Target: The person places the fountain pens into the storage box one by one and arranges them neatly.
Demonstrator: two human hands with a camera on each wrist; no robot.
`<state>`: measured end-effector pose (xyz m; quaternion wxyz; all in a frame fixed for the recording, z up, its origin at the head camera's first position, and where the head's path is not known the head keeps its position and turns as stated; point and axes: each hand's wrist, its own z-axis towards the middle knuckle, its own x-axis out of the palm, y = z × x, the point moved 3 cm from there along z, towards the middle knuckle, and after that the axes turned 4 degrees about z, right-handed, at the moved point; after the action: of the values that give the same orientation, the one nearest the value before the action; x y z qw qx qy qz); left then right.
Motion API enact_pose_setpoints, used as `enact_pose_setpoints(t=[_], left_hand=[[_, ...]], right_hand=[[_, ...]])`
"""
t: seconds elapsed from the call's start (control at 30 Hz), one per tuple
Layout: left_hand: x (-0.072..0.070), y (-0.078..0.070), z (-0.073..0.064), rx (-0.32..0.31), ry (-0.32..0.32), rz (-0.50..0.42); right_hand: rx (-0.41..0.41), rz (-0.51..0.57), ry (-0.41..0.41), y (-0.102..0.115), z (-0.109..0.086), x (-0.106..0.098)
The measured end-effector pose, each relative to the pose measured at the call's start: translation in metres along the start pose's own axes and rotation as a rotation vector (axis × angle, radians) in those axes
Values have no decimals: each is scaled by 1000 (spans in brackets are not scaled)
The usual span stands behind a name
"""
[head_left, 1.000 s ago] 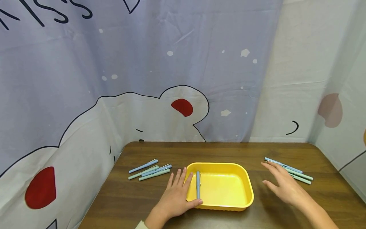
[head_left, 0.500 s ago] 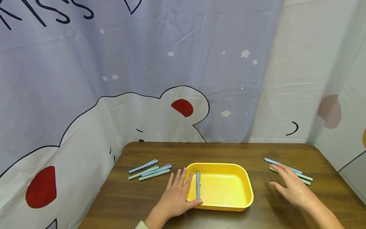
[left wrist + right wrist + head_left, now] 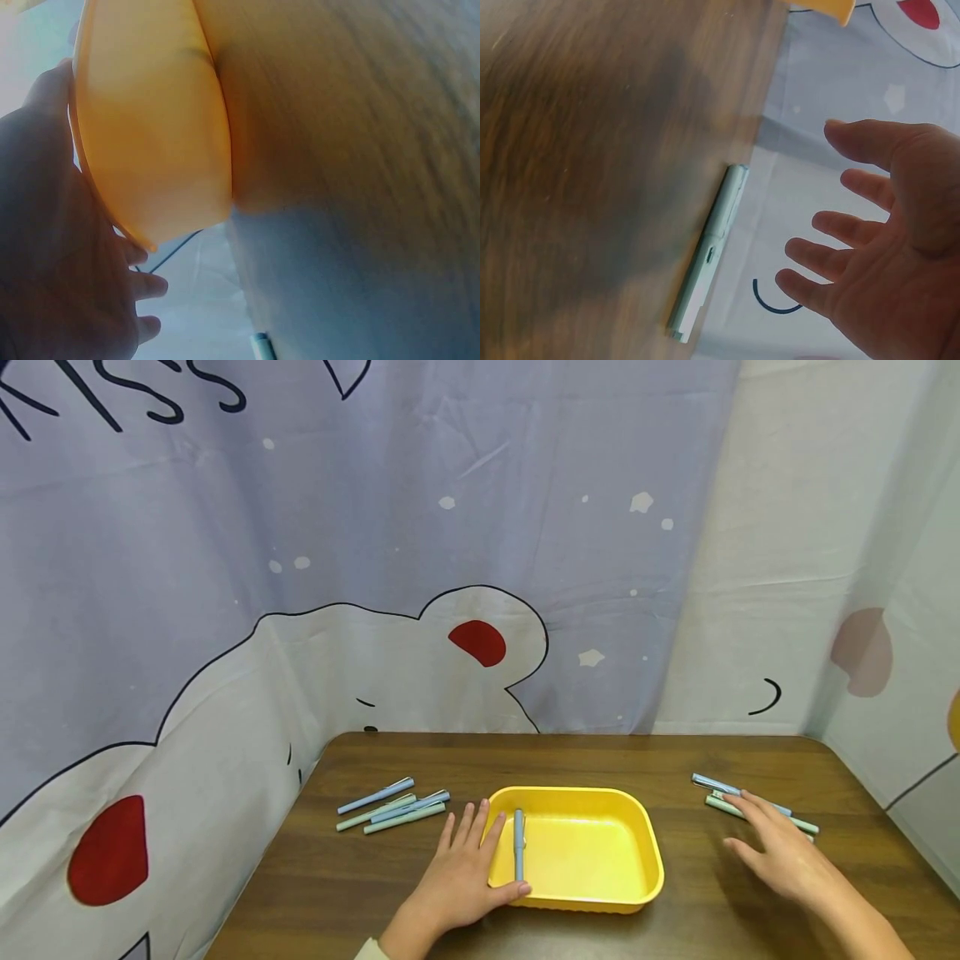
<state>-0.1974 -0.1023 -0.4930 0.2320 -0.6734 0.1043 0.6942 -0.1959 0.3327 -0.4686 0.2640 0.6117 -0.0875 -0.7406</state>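
My left hand [image 3: 463, 875] rests on the left rim of a yellow plastic tray [image 3: 592, 856], fingers spread and straight, thumb at the near corner. Inside the tray, along its left side, lies one blue-grey pen [image 3: 519, 845]. My right hand [image 3: 783, 853] hangs over a small group of pens on the right, its fingers extended and holding nothing. A blue pen [image 3: 705, 781] and a green pen [image 3: 722, 807] show past its fingertips; the hand partly covers this group. In the right wrist view, a gap separates the fingers from a pale green pen [image 3: 711, 251] on the wood.
Left of the tray, several blue and green pens lie together, among them a blue pen [image 3: 375, 796] and a green pen [image 3: 405, 818]. All stand on a brown wooden table [image 3: 585, 760]. Behind it hangs a printed curtain [image 3: 600, 552].
My right hand has shifted to the right over the pens, so more of their left ends show. The left hand, the tray and the pens stay where they were.
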Motion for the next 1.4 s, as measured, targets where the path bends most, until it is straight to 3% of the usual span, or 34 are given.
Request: enact_pose_setpoints(t=[0.27,0.77,1.4], left_hand=[[2,1,1,-17,21,6],[1,1,2,-7,12,3],[1,1,1,-14,26,13]], right_hand=[[-21,-21,-44,-12,0,2],[53,-19,39,-36,3,4],[79,-57,60,-50,11,6]])
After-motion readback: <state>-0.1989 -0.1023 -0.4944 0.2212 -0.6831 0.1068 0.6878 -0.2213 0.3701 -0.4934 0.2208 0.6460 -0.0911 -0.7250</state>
